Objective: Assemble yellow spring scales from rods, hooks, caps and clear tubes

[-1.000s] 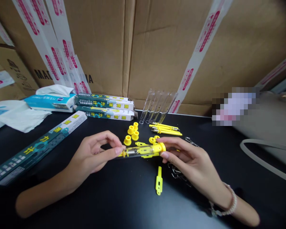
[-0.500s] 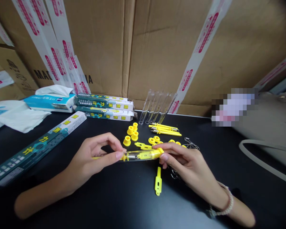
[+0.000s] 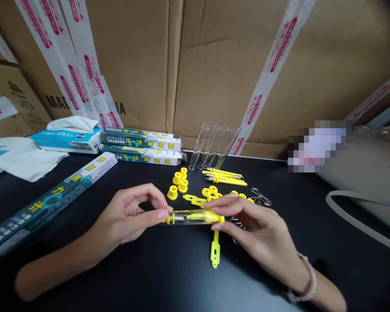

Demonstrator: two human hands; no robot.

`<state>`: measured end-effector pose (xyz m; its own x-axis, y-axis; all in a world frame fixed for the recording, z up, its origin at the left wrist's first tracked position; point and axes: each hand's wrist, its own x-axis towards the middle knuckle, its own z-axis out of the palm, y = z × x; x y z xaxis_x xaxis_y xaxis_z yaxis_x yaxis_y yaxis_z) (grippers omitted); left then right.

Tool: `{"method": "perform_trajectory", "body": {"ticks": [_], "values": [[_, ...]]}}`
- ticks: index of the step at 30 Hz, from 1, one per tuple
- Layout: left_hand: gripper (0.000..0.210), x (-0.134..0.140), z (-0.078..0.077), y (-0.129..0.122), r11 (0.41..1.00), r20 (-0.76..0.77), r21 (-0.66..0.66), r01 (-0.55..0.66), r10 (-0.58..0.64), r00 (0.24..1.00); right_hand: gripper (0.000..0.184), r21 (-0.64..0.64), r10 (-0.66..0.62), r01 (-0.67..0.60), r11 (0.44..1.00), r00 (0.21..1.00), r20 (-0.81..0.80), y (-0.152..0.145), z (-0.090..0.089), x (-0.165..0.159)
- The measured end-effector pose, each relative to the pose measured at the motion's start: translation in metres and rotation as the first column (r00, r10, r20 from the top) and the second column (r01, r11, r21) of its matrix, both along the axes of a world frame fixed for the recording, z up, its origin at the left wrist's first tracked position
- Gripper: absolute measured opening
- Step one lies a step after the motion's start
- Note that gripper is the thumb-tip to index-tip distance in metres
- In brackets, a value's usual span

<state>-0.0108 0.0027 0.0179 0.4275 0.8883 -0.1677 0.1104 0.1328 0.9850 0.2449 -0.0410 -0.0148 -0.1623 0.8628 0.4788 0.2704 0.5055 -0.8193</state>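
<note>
A clear tubular spring scale (image 3: 195,216) lies level between my hands, with a metal spring and yellow parts visible inside it. My left hand (image 3: 138,212) pinches its left end between thumb and fingers. At the other end, my right hand (image 3: 250,216) grips the tube around its yellow cap (image 3: 217,217). Just below this cap a flat yellow hanger piece (image 3: 215,251) lies on the black table. Another yellow hanger piece (image 3: 192,199) lies behind the tube, near several yellow rings (image 3: 209,190). Part of the scale's left end is hidden by my left fingers.
Several yellow caps (image 3: 182,186) stand behind the tube. Farther back are yellow spring assemblies (image 3: 225,177) and upright clear tubes (image 3: 211,147). Metal hooks (image 3: 261,197) lie at right. Printed boxes (image 3: 143,147), a long box (image 3: 55,199) and a tissue pack (image 3: 68,138) sit at left.
The tube has turned about its length, so the yellow piece inside now shows edge-on. My right thumb and fingers have shifted on the capped end. My left hand stays nearly in place.
</note>
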Motion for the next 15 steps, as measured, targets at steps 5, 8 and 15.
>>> {"method": "perform_trajectory", "body": {"ticks": [5,8,15], "values": [[0.027,0.0001,0.0000,-0.0004,1.000,0.024,-0.001,-0.018,0.018,1.000,0.016,0.031,-0.049,0.047,0.998,0.997,0.055,0.0010,0.0011,0.0000],[0.027,-0.0009,-0.0027,0.0020,0.999,0.058,-0.005,-0.034,0.034,0.998,0.021,-0.010,-0.041,0.041,0.999,0.998,0.047,0.0010,0.0023,0.0003],[0.027,-0.0034,-0.0070,0.0071,1.000,0.126,-0.023,0.001,0.002,0.992,0.023,-0.073,-0.021,0.019,0.997,0.999,-0.030,-0.0012,0.0027,0.0021]]}}
